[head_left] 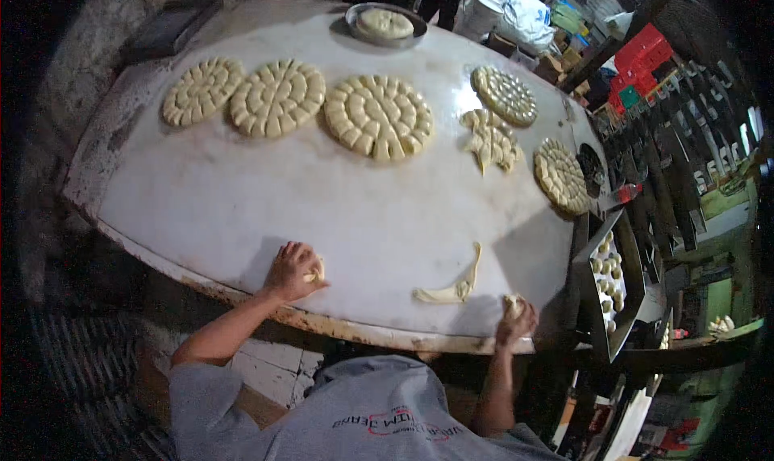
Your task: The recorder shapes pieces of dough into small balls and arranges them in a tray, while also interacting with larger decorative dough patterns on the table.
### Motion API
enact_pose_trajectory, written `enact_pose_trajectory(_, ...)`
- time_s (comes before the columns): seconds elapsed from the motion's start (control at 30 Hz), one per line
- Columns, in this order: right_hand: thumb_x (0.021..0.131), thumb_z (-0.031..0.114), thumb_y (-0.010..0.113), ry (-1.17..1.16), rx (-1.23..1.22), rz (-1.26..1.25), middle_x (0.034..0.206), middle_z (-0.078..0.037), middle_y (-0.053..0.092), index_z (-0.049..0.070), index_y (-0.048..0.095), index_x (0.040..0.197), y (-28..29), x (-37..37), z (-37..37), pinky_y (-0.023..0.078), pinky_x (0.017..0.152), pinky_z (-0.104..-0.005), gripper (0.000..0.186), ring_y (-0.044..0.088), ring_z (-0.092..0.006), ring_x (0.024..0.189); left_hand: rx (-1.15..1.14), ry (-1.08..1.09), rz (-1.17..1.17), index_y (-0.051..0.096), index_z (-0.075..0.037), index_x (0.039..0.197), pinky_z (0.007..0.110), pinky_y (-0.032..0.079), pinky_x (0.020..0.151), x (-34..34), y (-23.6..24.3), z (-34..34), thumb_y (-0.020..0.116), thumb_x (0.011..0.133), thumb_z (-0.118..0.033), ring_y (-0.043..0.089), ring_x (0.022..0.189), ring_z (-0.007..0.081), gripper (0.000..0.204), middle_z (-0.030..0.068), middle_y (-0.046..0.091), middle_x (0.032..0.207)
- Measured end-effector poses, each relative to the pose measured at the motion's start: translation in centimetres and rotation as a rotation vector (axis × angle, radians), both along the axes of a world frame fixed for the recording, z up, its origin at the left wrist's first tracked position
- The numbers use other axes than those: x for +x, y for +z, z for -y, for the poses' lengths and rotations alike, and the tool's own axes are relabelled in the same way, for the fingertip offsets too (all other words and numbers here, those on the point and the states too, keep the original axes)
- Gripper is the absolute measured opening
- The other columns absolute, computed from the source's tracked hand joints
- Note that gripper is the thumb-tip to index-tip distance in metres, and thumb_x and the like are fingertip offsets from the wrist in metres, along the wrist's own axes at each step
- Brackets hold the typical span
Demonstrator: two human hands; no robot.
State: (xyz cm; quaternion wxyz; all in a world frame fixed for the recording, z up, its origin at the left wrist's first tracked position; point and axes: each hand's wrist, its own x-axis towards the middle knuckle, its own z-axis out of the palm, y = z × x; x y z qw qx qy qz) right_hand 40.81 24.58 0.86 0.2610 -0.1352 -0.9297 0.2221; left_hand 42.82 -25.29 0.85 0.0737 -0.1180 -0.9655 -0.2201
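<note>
Near the front edge of the table, my left hand (292,271) curls over a small piece of pale dough (316,272), part of which shows beside the thumb. My right hand (516,322) closes on another dough piece (510,303) close to the front right edge. Between the two hands, nearer the right one, lies a bent strip of dough (456,290) with thin, pointed ends. My fingers hide most of both held pieces.
Several round, scored dough slabs (379,116) rest across the far side of the white table (242,195). Dough scraps (490,141) lie at the right. A metal bowl (411,32) holds dough at the back. Beside the right edge stands a tray (603,325) of small dough balls (605,285).
</note>
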Motion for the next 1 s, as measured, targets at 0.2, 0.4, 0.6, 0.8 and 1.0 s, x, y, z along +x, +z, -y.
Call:
enact_pose_trajectory(0.2, 0.083, 0.024, 0.056, -0.061, 0.435, 0.142, 0.104, -0.017, 0.055, 0.002, 0.058, 0.096, -3.1, -4.6, -4.4, 0.035, 0.089, -0.0448, 0.025, 0.046, -0.0338, 0.103, 0.237, 0.544, -0.169, 0.054, -0.007, 0.069, 0.038, 0.043, 0.072, -6.4, 0.5, -11.6, 0.062, 0.075, -0.023, 0.055, 0.081, 0.0285, 0.018, 0.0093, 0.056, 0.078)
enact_pose_trajectory(0.4, 0.076, 0.018, 0.060, 0.381, 0.187, 0.138, 0.099, -0.014, 0.051, 0.005, 0.057, 0.090, -3.4, -0.1, -2.5, 0.034, 0.090, -0.0458, 0.019, 0.048, -0.0336, 0.096, 0.244, 0.299, -0.146, 0.055, -0.006, 0.079, 0.044, 0.040, 0.080, 2.0, -4.0, -9.0, 0.068, 0.066, -0.014, 0.049, 0.089, 0.0333, 0.019, 0.0121, 0.053, 0.088)
enact_pose_trajectory(0.6, 0.083, 0.022, 0.057, -0.019, 0.280, 0.099, 0.099, -0.017, 0.055, 0.003, 0.056, 0.097, -3.8, -11.0, -8.9, 0.032, 0.093, -0.0495, 0.024, 0.048, -0.0379, 0.098, -0.059, 0.718, -0.182, 0.054, -0.009, 0.074, 0.043, 0.046, 0.065, -10.2, 0.3, -8.4, 0.061, 0.072, -0.025, 0.055, 0.080, 0.0293, 0.018, 0.0096, 0.056, 0.080)
enact_pose_trajectory(0.8, 0.081, 0.020, 0.058, 0.245, 0.109, 0.260, 0.097, -0.019, 0.053, 0.001, 0.056, 0.091, -2.6, -9.7, -2.5, 0.036, 0.086, -0.0467, 0.022, 0.048, -0.0382, 0.096, 0.055, 0.707, -0.099, 0.054, -0.006, 0.062, 0.044, 0.045, 0.067, -6.4, -1.3, -17.6, 0.063, 0.070, -0.013, 0.053, 0.078, 0.0344, 0.014, 0.0137, 0.057, 0.081)
enact_pose_trajectory(1.0, 0.082, 0.023, 0.057, 0.277, 0.045, 0.372, 0.104, -0.018, 0.052, 0.000, 0.057, 0.094, -9.7, -3.5, -15.2, 0.038, 0.086, -0.0473, 0.026, 0.045, -0.0343, 0.102, -0.234, 0.716, -0.339, 0.050, -0.005, 0.069, 0.044, 0.039, 0.071, 1.7, -2.4, -4.3, 0.059, 0.071, -0.009, 0.047, 0.077, 0.0352, 0.010, 0.0144, 0.050, 0.076)
